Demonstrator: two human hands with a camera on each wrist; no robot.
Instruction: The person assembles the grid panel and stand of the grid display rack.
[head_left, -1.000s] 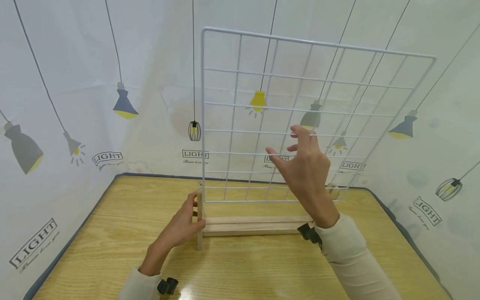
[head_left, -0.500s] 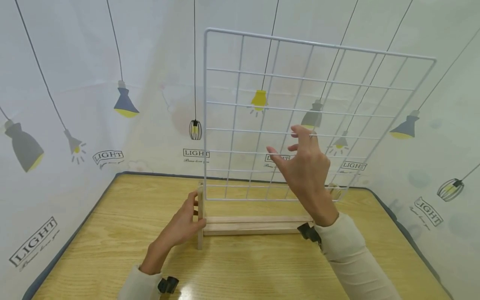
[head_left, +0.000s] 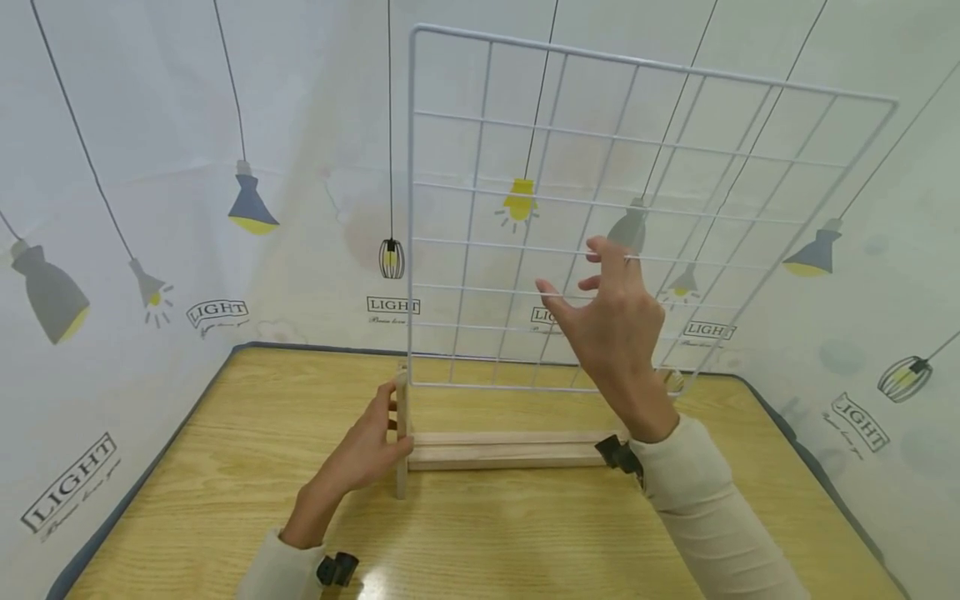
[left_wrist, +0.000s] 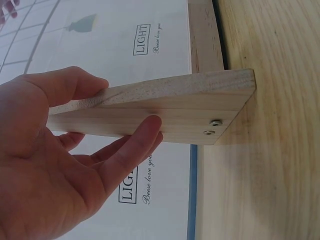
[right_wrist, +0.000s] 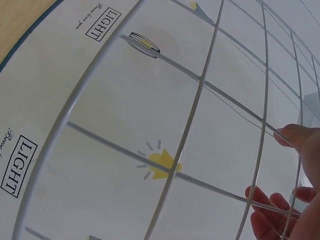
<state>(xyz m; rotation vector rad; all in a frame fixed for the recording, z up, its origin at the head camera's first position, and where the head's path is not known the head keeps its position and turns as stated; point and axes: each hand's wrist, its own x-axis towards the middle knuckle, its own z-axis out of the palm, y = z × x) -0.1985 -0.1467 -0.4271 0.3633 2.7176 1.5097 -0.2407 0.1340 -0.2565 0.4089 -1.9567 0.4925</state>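
Observation:
In the head view, my right hand (head_left: 618, 321) holds a white wire grid panel (head_left: 639, 62) up above a wooden stand. Its fingers curl over the panel's wires, and the right wrist view shows the fingertips (right_wrist: 265, 225) behind them. My left hand (head_left: 363, 442) grips the upright wooden side board (head_left: 401, 433) at the stand's left end. Close up in the left wrist view, fingers lie along the board's flat face (left_wrist: 175, 117), near two screws (left_wrist: 215, 123). Pale wooden crossbars (head_left: 510, 454) run right from that board; my right forearm partly hides the far end piece (head_left: 675, 381).
The stand rests on a wood-grain table (head_left: 480, 542). Behind and at both sides hangs a white sheet (head_left: 315, 250) printed with lamps and lettering. A dark blue edge (head_left: 300, 350) borders the table at the back.
My right hand has lifted the grid panel slightly, so its bottom edge sits higher above the crossbars. The left hand keeps its grip on the side board.

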